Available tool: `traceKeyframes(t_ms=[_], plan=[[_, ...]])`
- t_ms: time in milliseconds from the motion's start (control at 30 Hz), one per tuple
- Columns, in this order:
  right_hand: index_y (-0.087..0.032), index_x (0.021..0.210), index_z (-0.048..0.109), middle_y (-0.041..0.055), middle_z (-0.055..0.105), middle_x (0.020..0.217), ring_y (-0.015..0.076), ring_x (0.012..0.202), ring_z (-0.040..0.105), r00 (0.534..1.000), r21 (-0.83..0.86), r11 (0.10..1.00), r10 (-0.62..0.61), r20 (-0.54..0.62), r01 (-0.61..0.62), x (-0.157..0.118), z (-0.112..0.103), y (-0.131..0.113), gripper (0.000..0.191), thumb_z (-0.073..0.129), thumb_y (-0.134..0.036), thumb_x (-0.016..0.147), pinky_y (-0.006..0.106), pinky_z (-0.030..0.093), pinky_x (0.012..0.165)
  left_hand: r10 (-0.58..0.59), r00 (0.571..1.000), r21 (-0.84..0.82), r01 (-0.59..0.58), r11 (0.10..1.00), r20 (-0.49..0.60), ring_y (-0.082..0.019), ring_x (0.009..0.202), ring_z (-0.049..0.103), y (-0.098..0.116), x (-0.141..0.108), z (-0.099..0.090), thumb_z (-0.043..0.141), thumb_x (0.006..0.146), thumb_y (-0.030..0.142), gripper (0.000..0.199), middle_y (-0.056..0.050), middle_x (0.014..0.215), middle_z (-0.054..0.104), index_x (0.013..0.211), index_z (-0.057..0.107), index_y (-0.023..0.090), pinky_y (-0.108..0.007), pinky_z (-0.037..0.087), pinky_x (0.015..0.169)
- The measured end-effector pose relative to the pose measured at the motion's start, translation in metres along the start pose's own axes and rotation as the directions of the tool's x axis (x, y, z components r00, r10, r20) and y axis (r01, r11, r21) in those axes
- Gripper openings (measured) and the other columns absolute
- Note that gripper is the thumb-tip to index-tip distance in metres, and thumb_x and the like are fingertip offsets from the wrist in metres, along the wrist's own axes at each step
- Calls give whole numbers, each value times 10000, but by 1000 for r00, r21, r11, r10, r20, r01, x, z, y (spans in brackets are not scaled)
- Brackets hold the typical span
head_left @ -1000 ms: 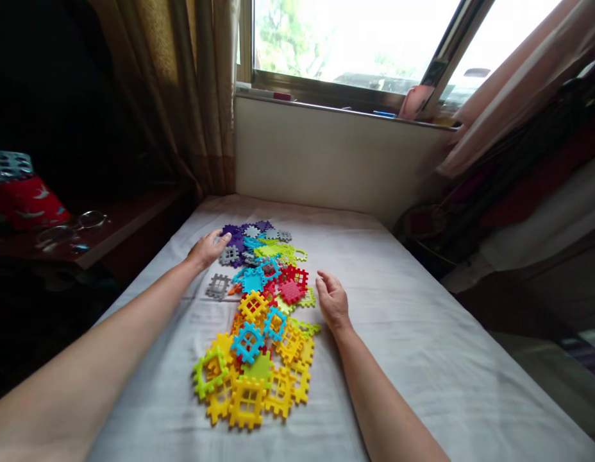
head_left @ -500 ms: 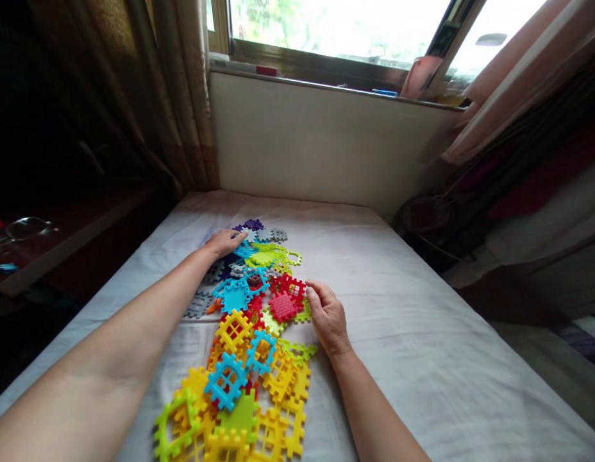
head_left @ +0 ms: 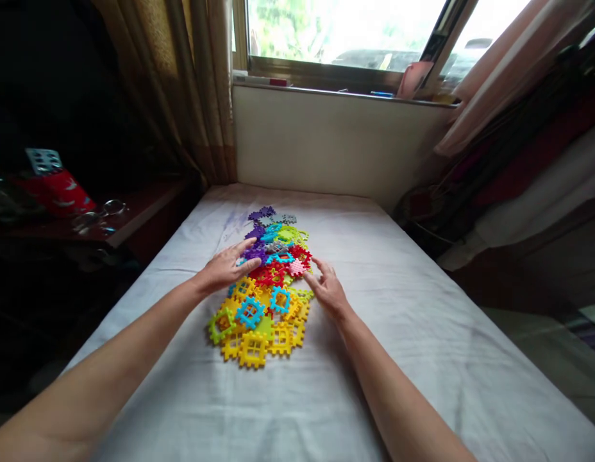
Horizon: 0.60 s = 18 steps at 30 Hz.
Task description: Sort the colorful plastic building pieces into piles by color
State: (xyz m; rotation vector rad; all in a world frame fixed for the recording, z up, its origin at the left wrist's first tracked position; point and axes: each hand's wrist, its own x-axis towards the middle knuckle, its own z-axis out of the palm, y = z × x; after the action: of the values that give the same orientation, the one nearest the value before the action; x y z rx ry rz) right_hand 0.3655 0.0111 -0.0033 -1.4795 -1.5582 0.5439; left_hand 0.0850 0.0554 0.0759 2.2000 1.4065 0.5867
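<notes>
A long heap of plastic interlocking building tiles lies on a pale sheet (head_left: 398, 359). At its near end are yellow tiles (head_left: 252, 350), with blue window-shaped tiles (head_left: 250, 312) on top. Red tiles (head_left: 268, 277) and a pink tile (head_left: 297, 267) sit in the middle, purple tiles (head_left: 261, 213) at the far end. My left hand (head_left: 227, 264) is at the heap's left side, fingers and thumb apart beside the purple tiles. My right hand (head_left: 327, 287) is open on the right, fingertips close to the red and pink tiles; whether they touch is unclear.
A window (head_left: 336, 38) and its sill stand beyond the bed, with a brown curtain (head_left: 182, 96) at left. Eyeglasses (head_left: 100, 217) and a red container (head_left: 61, 192) rest on a dark side table (head_left: 134, 228). Clothes (head_left: 528, 179) hang at right.
My left hand has come back from the far end to the heap's middle left, fingers spread. The tiles are gathered closer together. My right hand's fingers have opened. The view has shifted.
</notes>
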Motion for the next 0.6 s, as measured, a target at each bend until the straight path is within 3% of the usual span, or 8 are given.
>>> traceKeyframes(t_ms=[67,167,233,300,467,533,600], plan=[[-287,1431,504,125,438,1517,318,1390,410,978,-109,984,-123,168,142,-35,-8,-13,808,702,-612,718,496,382,1099,-14,1000,177,14,984,0,-340,1435,361,-7,-39,-2,504,765,761,893,-86,1567,402,1517,348,307,-574,196,1183],[-318,1485,437,145,339,1581,397,1448,299,918,-250,934,-153,366,255,-78,-8,-30,1050,836,-599,555,566,309,1131,-73,992,309,36,950,108,-396,1464,285,-22,-90,12,708,602,718,1137,-114,1618,286,1559,221,344,-630,200,1164],[-312,1488,433,161,358,1568,411,1435,318,913,-318,910,-131,387,266,-89,0,-39,1076,870,-537,531,575,310,1127,-59,987,333,6,943,150,-417,1461,281,-28,-112,29,778,542,664,1164,-129,1613,294,1544,278,345,-629,242,1153],[-296,1479,445,166,380,1553,391,1411,369,929,-351,902,-125,348,253,-84,11,-45,1011,864,-449,572,555,352,1108,1,995,306,-31,951,98,-404,1458,291,-26,-122,46,782,568,627,1092,-145,1594,328,1519,357,299,-576,272,1167],[-258,1401,529,143,464,1496,302,1369,452,976,-246,955,-125,180,168,-43,27,-46,757,772,-363,692,464,442,1063,90,993,75,-84,994,-78,-290,1354,467,0,-101,65,653,781,439,731,-101,1460,516,1461,454,258,-452,363,1155],[-237,1329,591,130,557,1406,281,1320,508,992,-139,985,-88,89,100,-23,29,-44,669,762,-382,698,438,442,1073,60,988,-63,-69,996,-140,-258,1268,549,10,-79,66,618,806,368,616,-79,1371,597,1405,523,259,-418,419,1113],[-218,1231,649,117,651,1267,274,1207,598,1000,-1,1000,11,3,-11,0,32,-45,572,753,-404,701,431,480,1028,-52,978,-175,16,984,-200,-255,1146,628,18,-50,66,657,762,307,541,-65,1242,677,1300,619,261,-397,486,1037]])
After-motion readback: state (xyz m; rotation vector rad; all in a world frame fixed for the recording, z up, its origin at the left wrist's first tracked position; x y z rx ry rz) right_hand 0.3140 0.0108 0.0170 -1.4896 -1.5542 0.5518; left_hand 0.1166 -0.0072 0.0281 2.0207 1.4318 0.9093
